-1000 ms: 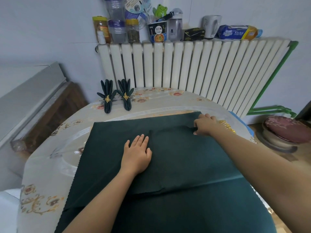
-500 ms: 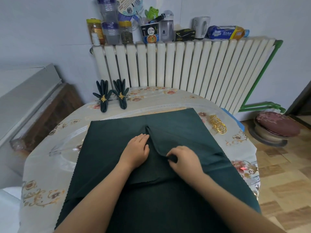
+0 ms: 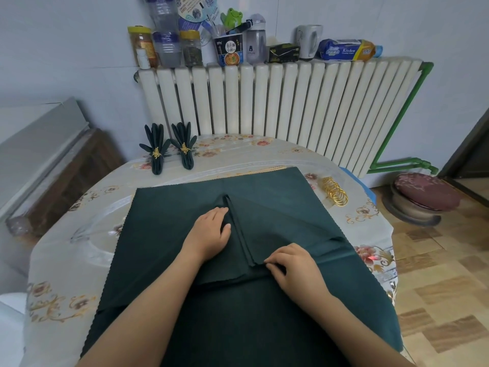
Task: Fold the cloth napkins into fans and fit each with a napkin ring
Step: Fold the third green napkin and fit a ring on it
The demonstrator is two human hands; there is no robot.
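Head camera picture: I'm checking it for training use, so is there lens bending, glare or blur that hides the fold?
Head view: wide-angle bending curves the radiator and the table edge; soft, even light with no harsh shadows; faint sheen on the table cover; the dark green napkin keeps its crease visible between the left hand and right hand; no motion blur.

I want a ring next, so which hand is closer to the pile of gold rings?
Right. The right hand pinches the napkin fold, below-left of the gold rings; the left hand lies flat farther left.
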